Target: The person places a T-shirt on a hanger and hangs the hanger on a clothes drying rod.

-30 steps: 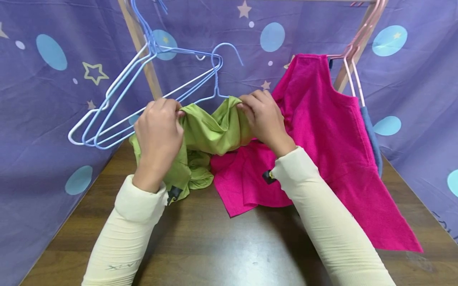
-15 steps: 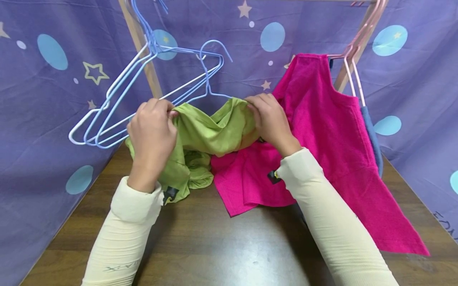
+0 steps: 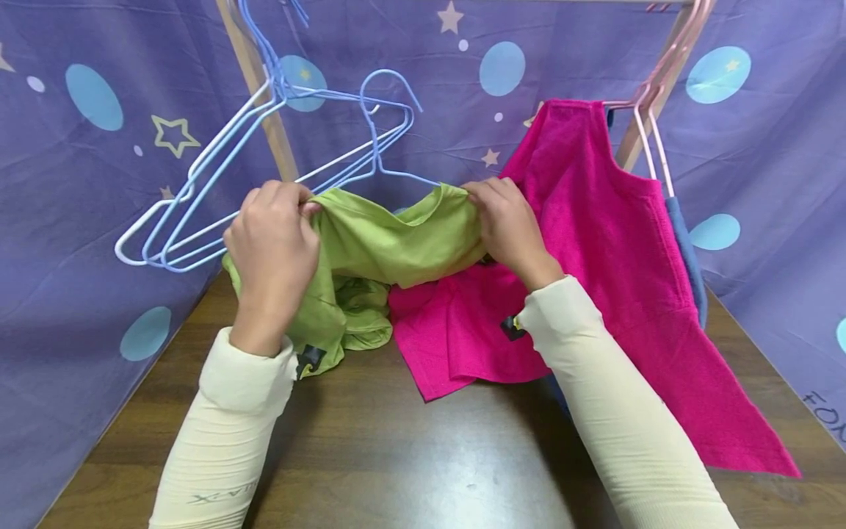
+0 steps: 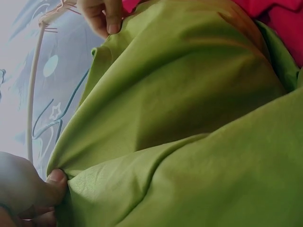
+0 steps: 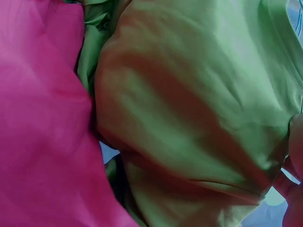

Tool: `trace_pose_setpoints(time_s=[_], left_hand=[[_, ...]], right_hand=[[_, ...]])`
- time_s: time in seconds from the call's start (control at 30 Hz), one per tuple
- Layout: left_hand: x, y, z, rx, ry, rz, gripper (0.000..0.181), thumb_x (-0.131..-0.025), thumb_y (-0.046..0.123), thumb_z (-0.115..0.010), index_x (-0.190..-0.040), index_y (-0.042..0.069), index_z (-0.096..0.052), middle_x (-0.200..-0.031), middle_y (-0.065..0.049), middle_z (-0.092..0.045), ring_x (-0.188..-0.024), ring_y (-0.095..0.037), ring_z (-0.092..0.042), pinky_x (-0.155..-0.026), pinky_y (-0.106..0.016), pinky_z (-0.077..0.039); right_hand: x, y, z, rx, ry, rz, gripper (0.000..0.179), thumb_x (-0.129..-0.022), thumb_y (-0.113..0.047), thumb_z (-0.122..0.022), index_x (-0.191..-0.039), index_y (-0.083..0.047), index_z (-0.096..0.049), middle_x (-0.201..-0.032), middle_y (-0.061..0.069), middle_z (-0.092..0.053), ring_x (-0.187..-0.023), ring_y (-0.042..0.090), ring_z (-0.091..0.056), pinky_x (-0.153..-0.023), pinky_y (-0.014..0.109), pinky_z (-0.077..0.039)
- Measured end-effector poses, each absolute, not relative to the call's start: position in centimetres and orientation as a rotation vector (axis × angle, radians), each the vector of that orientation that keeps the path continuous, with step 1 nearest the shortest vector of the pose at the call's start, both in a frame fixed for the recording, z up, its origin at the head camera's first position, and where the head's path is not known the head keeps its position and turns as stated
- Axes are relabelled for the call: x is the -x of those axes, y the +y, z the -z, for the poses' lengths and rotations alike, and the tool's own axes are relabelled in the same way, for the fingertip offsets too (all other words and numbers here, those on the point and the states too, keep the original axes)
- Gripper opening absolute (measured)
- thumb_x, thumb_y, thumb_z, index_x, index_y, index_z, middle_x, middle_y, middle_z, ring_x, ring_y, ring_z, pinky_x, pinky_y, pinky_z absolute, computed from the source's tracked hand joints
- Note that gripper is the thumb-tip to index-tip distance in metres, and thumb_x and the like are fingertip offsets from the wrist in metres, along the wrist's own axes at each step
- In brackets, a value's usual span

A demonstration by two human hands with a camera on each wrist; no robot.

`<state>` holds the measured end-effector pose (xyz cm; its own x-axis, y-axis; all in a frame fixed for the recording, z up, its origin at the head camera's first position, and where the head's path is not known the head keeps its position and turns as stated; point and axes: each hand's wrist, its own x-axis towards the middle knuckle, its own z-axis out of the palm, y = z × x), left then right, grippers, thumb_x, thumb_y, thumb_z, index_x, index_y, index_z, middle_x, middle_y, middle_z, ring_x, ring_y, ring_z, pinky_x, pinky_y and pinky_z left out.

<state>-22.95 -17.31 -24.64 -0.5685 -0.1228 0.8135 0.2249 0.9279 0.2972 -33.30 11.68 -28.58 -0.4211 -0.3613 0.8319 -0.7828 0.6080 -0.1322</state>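
A green shirt (image 3: 403,246) is stretched between both hands over a blue wire hanger (image 3: 377,139), whose hook and upper shoulders rise out of the neckline. My left hand (image 3: 271,250) pinches the shirt's left shoulder; in the left wrist view its thumb (image 4: 57,178) presses on the cloth. On the opposite shoulder, my right hand (image 3: 509,224) grips the fabric near the neck edge. The lower part of the shirt hangs bunched down to the table. Inside the cloth, the hanger's lower bar is hidden.
Several blue and white hangers (image 3: 198,184) hang at the left of a wooden rack (image 3: 280,139). At the right, a magenta garment (image 3: 615,272) and a blue garment (image 3: 687,257) hang on pink hangers (image 3: 651,95). The magenta cloth spreads onto the brown table (image 3: 410,455).
Both hands have moved apart, drawing the shirt's neckline wider and flatter. The blue hanger's hook has shifted left and slightly up.
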Motion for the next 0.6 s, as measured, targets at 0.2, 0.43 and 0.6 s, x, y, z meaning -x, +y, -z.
trace_pose_setpoints(time_s=[0.2, 0.43, 0.6], left_hand=[[22.96, -17.49, 24.75, 0.065, -2.124, 0.471, 0.015, -0.096, 0.015, -0.070, -0.099, 0.000, -0.074, -0.095, -0.017, -0.072, -0.085, -0.040, -0.063, -0.065, -0.060, -0.048], [23.09, -17.40, 24.92, 0.095, -2.112, 0.461, 0.014, -0.096, 0.013, -0.070, -0.097, -0.001, -0.073, -0.094, -0.019, -0.071, -0.082, -0.041, -0.063, -0.064, -0.060, -0.049], [23.23, -17.18, 25.11, 0.134, -2.098, 0.449, 0.014, -0.095, 0.012, -0.071, -0.095, -0.002, -0.072, -0.092, -0.019, -0.071, -0.081, -0.041, -0.063, -0.062, -0.058, -0.049]], right_hand=[[33.63, 12.31, 29.05, -0.894, -2.026, -0.665, 0.020, -0.100, 0.001, -0.057, -0.113, 0.004, -0.072, -0.097, 0.019, -0.069, -0.086, 0.039, -0.057, -0.080, 0.046, -0.046], [33.38, 12.26, 28.91, -0.868, -2.019, -0.687, 0.020, -0.101, -0.007, -0.061, -0.114, 0.004, -0.072, -0.100, 0.019, -0.070, -0.089, 0.038, -0.058, -0.083, 0.046, -0.047], [32.98, 11.49, 28.24, -0.876, -1.999, -0.721, 0.026, -0.102, -0.013, -0.062, -0.118, 0.006, -0.070, -0.108, 0.019, -0.071, -0.099, 0.037, -0.061, -0.091, 0.045, -0.047]])
